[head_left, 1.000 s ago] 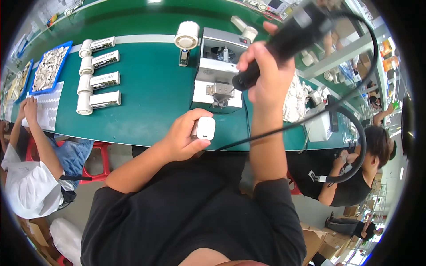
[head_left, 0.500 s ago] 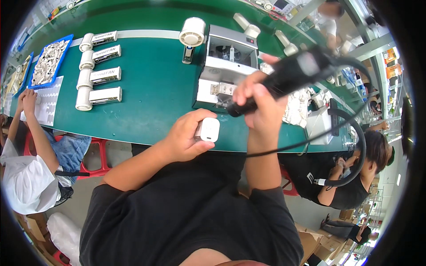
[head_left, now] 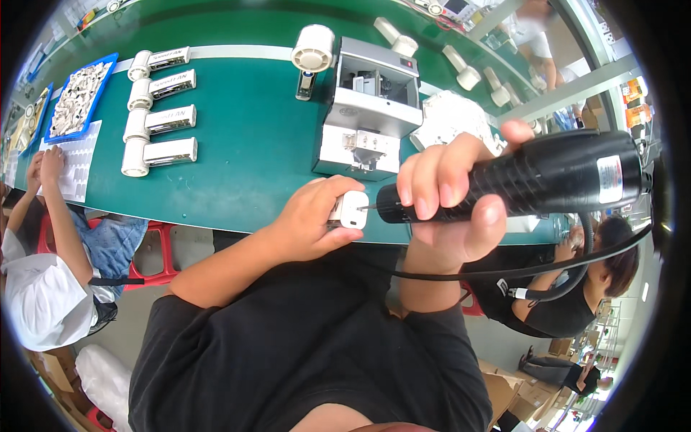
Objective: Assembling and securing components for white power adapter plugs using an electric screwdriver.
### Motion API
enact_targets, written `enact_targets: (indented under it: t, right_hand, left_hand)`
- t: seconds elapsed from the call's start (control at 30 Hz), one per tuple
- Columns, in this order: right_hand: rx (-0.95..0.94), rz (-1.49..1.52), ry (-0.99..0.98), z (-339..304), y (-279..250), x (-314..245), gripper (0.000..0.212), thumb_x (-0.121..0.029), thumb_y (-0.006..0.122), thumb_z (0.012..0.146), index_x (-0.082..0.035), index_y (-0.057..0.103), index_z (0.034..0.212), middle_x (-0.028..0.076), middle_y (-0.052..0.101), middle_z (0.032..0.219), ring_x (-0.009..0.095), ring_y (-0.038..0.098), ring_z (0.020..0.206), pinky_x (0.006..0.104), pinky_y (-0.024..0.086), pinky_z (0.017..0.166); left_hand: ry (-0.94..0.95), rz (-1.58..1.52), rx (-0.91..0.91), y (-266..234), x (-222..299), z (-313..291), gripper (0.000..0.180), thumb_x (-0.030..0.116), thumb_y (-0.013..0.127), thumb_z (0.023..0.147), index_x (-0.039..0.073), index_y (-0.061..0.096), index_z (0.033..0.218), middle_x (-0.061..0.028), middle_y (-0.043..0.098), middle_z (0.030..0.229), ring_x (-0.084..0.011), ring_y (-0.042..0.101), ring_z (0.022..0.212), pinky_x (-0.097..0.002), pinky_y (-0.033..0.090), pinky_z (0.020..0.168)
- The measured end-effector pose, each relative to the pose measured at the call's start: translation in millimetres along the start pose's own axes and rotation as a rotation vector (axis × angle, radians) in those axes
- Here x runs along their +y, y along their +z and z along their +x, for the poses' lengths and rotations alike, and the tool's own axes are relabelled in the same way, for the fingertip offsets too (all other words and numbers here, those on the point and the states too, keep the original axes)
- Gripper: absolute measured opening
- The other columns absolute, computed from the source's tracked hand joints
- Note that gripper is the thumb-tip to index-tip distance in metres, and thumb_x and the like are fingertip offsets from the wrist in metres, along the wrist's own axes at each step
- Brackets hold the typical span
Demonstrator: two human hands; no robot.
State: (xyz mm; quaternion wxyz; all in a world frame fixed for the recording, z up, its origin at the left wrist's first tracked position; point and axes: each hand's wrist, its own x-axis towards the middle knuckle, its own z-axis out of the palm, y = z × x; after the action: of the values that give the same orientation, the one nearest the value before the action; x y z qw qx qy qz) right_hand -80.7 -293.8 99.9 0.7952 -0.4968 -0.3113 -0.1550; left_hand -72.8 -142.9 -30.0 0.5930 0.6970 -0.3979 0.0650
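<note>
Smooth, glossy green worktable (head_left: 237, 194); grey floor (head_left: 138, 315) nearer, w/ red plastic stool (head_left: 169, 255) & brown cardboard boxes (head_left: 534, 394). 4 white plastic units (head_left: 173, 119) w/ round heads & oblong handles lie on table's L side; boxy silver metal machine (head_left: 374, 111) mid-table. L hand (head_left: 306, 219) grasps white plastic part w/ rounded-square end (head_left: 353, 211), in front of machine; R hand (head_left: 443, 176) is clenched round black ribbed cylindrical power driver (head_left: 551, 169), thin metal bit (head_left: 370, 207) at part's end face.

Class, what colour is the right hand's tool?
The tool is mostly black; head view shows it.
</note>
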Motion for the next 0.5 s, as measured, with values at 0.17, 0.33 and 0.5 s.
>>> enact_targets:
  t: [0.17,0.33,0.5]
  right_hand:
    - [-0.032,-0.013,0.013,-1.6,2.3,1.3,0.06,-0.028,0.06,0.086,-0.011,0.028,0.134,0.004,0.046,0.07,0.016,0.049,0.052,0.0322,0.043,0.052]
    - [-0.019,0.095,-0.057,4.0,-15.0,2.4,0.058,-0.029,0.057,0.086,-0.01,0.029,0.133,0.004,0.047,0.07,0.016,0.05,0.053,0.0324,0.044,0.052]
    - [0.168,-0.181,0.051,20.9,-41.3,48.7,0.051,-0.01,0.06,0.08,-0.002,0.034,0.124,0.008,0.05,0.066,0.017,0.052,0.053,0.0329,0.047,0.053]
  left_hand:
    - [-0.031,-0.001,-0.005,1.0,-1.5,-1.4,0.054,0.032,0.069,0.075,0.004,0.044,0.114,-0.0138,0.056,0.099,-0.0334,0.054,0.084,-0.0401,0.043,0.076]
    - [-0.096,0.005,-0.015,2.2,3.8,-1.7,0.054,0.034,0.07,0.074,0.003,0.045,0.112,-0.0138,0.056,0.099,-0.034,0.054,0.085,-0.0402,0.043,0.077]
    - [-0.107,-0.146,0.062,5.7,-6.1,-9.0,0.053,0.034,0.069,0.075,0.002,0.046,0.11,-0.0143,0.056,0.099,-0.0333,0.055,0.085,-0.0393,0.044,0.076]
